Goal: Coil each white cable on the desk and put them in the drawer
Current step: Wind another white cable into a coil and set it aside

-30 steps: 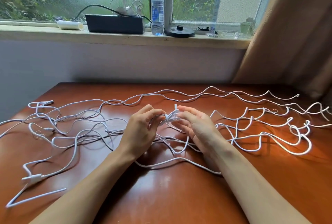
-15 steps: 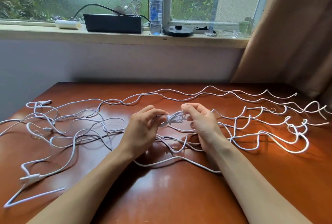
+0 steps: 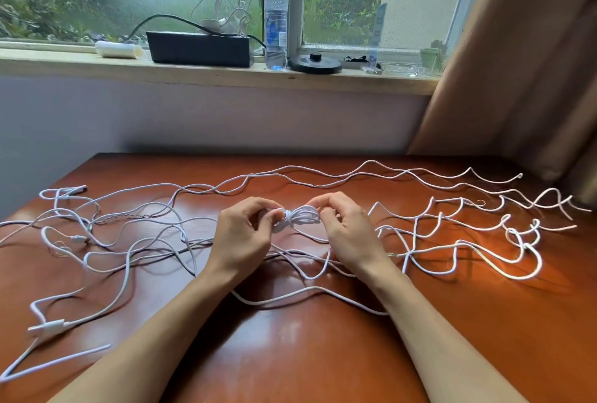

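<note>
A small white cable bundle (image 3: pixel 298 217) is held between both hands over the middle of the reddish-brown wooden desk (image 3: pixel 290 354), a little toward its far side. It is a tight skein of thin loops lying side by side. A few turns wrapped around it near its left end cinch it, so it bulges out to the right like half a bow. The left hand (image 3: pixel 240 234) pinches the wrapped end between thumb and curled fingertips. The right hand (image 3: pixel 347 228) has its fingers curled in on the looped end and pinches it from the other side. I cannot tell whether the bundle touches the desktop.

Around the hands the desk is strewn with uncoiled cable. On the left lies a tangle of thin white cables (image 3: pixel 129 241), with a flat white connector (image 3: pixel 48 326) near the front edge. On the right lies a thicker white cable (image 3: pixel 452 247), sharply kinked into zigzags. One loose strand (image 3: pixel 307 289) passes under both forearms.

On the windowsill (image 3: pixel 64 63) behind stand a clear water bottle (image 3: pixel 275 23) with a blue cap and a black box (image 3: pixel 198 48). A brown curtain (image 3: pixel 533 63) hangs at the right.
</note>
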Demonstrator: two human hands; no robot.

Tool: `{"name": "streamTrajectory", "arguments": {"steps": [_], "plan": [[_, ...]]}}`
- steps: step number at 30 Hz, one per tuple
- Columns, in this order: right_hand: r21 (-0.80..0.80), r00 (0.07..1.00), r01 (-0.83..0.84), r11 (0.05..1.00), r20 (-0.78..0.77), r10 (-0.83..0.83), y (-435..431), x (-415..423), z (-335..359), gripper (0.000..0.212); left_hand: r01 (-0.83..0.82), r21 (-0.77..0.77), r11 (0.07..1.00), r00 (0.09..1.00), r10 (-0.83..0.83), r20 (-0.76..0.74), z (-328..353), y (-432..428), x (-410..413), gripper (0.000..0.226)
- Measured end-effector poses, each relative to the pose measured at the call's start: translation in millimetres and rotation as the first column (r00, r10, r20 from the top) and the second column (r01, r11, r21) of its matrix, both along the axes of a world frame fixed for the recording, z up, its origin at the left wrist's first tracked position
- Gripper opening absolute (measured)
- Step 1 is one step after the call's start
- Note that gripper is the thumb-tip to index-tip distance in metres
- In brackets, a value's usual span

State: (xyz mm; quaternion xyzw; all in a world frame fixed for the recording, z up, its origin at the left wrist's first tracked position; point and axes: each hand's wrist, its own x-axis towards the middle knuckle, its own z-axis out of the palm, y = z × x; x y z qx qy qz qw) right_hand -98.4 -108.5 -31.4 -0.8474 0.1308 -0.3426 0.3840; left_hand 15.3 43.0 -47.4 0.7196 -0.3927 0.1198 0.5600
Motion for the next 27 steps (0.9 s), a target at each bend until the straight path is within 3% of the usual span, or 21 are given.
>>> {"name": "streamTrajectory", "arguments": {"steps": [4,8,12,20,27], "plan": [[-0.145,0.996,-0.083,0.986,-0.035,0.079,-5.7,-2.1,-4.0,0.019,-0.028,-0.011,1.000,1.000,0.028,0.006,2.2,1.4,-0.3,0.010],[-0.278,0.998,-0.063,0.959,-0.010,0.062,-13.4,2.4,-14.3,0.019,-0.006,0.001,1.000,1.000,0.006,-0.013,1.9,3.6,-1.5,0.010],[-0.339,1.000,-0.011,0.941,-0.019,0.004,-21.4,0.3,-17.2,0.019,0.035,0.086,0.996,0.999,-0.037,0.020,-0.5,5.3,-2.5,0.004],[-0.518,0.983,0.102,0.849,-0.078,-0.166,-18.8,-32.0,1.2,0.026,0.116,0.286,0.951,0.981,-0.155,0.120,6.1,8.2,-12.1,0.045],[-0.559,0.962,0.166,0.812,-0.089,-0.258,-27.8,-93.6,9.8,0.032,0.201,0.331,0.922,0.931,-0.284,0.228,20.1,-17.9,-46.0,0.032]]}}
